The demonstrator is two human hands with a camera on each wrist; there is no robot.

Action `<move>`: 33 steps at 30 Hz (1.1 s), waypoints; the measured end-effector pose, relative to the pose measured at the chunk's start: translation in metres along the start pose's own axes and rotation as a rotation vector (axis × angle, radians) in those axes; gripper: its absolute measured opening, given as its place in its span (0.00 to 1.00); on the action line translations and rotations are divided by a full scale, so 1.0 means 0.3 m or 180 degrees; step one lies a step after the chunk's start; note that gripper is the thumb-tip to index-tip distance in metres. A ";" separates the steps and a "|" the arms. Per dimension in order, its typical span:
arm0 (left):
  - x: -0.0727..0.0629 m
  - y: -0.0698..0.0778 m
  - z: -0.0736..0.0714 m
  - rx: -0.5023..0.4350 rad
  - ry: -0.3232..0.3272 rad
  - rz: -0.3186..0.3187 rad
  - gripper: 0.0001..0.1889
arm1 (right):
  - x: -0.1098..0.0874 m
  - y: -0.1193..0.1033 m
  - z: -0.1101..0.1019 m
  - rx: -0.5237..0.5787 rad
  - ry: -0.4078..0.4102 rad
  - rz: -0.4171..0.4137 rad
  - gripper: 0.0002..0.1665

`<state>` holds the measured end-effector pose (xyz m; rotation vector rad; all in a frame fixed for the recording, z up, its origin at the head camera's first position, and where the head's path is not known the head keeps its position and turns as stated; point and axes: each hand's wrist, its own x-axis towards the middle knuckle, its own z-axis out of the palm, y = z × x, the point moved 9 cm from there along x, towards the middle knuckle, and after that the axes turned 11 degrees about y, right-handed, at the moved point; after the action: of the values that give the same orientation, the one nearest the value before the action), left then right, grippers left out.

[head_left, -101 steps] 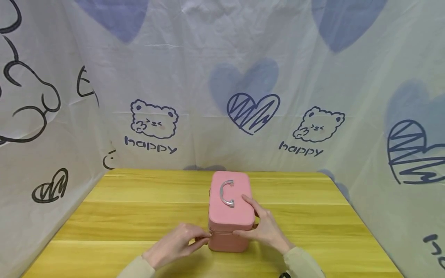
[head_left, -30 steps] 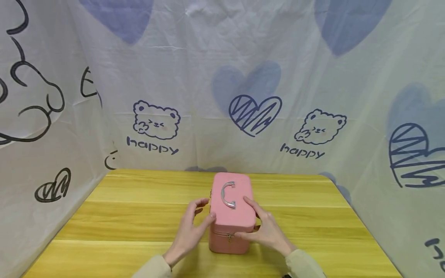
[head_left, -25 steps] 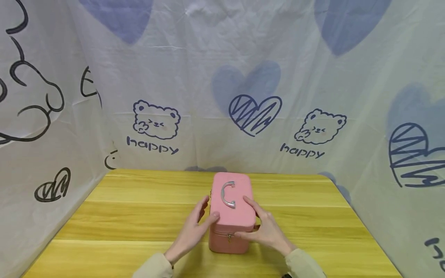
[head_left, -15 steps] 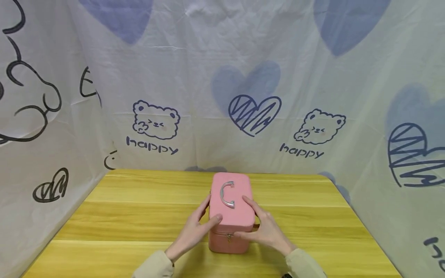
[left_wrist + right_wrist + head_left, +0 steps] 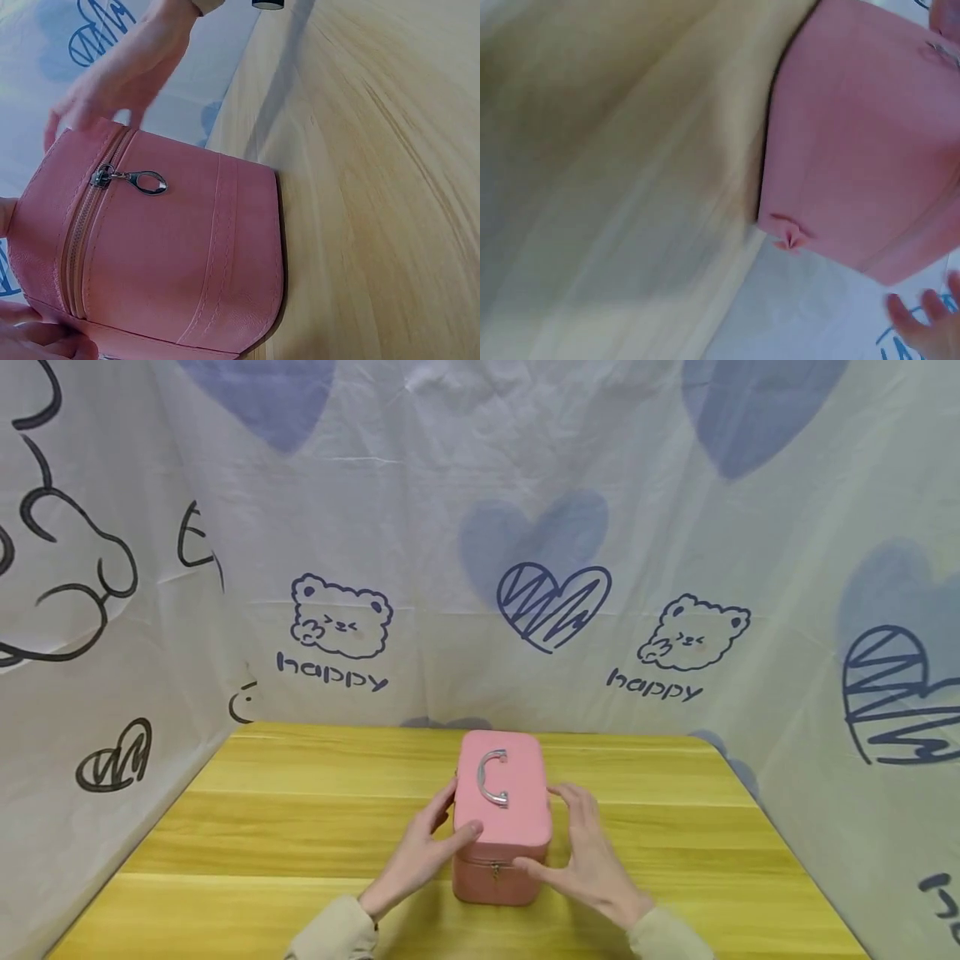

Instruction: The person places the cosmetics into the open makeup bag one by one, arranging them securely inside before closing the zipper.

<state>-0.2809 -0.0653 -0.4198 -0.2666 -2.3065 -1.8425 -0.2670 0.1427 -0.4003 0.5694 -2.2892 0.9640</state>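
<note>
A pink zippered case [image 5: 510, 827] stands upright on the table, a silver curved handle [image 5: 482, 781] on its lid. My left hand [image 5: 416, 857] holds its near left corner, thumb over the lid and fingers along the left side. Beside the right side is my right hand [image 5: 588, 853], fingers spread and lightly bent, thumb near the front zipper. The left wrist view shows the zipper pull [image 5: 146, 181] hanging on the front face, near the right-hand end of the zipper. In the right wrist view, the right fingers [image 5: 906, 319] are apart from the case.
The wooden table [image 5: 300, 810] extends around the case on all sides. A pale cloth [image 5: 420, 527] printed with hearts and bears hangs behind and at both sides. A small pink tab [image 5: 789, 234] sticks out low on the case in the right wrist view.
The left hand has gone from the front zipper to the case's left side and lid. The zipper pull now shows at the front. The right hand has lifted its fingers off the lid, moving rightward.
</note>
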 end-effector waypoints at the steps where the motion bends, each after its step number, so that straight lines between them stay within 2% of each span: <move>1: 0.000 -0.001 0.000 -0.0005 -0.0003 -0.0006 0.40 | 0.000 -0.020 -0.017 -0.0101 0.0230 -0.0236 0.52; 4: 0.002 -0.002 0.003 -0.0031 -0.0026 -0.0023 0.41 | -0.010 -0.096 -0.064 -0.0139 0.0892 -0.1083 0.36; 6: 0.003 -0.001 0.005 -0.0047 -0.0050 -0.0022 0.41 | -0.027 -0.149 -0.081 -0.0066 0.1175 -0.1657 0.27; 8: 0.004 0.000 0.006 -0.0058 -0.0056 -0.0026 0.40 | -0.047 -0.193 -0.078 -0.0008 0.1249 -0.2122 0.23; 10: 0.005 0.002 0.006 -0.0061 -0.0050 -0.0018 0.40 | -0.064 -0.223 -0.059 -0.0050 0.1155 -0.2364 0.24; 11: 0.006 0.002 0.005 -0.0053 -0.0045 -0.0012 0.40 | -0.070 -0.233 -0.047 -0.0095 0.1076 -0.2405 0.25; 13: 0.007 0.001 0.004 -0.0051 -0.0037 -0.0027 0.40 | -0.077 -0.249 -0.020 -0.0274 0.0920 -0.2374 0.28; 16: 0.008 0.000 0.004 -0.0040 -0.0037 -0.0010 0.40 | -0.083 -0.265 0.019 -0.0631 0.0682 -0.2181 0.31; 19: 0.007 -0.007 0.002 -0.0046 -0.0035 -0.0042 0.40 | -0.083 -0.280 0.052 -0.0953 0.0472 -0.1932 0.31; 24: 0.007 -0.012 -0.003 -0.0077 -0.0005 -0.0073 0.40 | -0.075 -0.281 0.101 -0.1261 0.0118 -0.1438 0.28; 27: 0.005 -0.010 -0.003 -0.0090 -0.0010 -0.0057 0.40 | -0.075 -0.279 0.116 -0.1301 0.0065 -0.1317 0.26; 33: 0.005 -0.008 -0.003 -0.0094 -0.0005 -0.0056 0.40 | -0.078 -0.293 0.115 -0.1239 0.0217 -0.1468 0.21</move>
<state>-0.2829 -0.0668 -0.4216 -0.2526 -2.2915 -1.8865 -0.2108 0.0636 -0.3916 0.8251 -2.0719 0.3028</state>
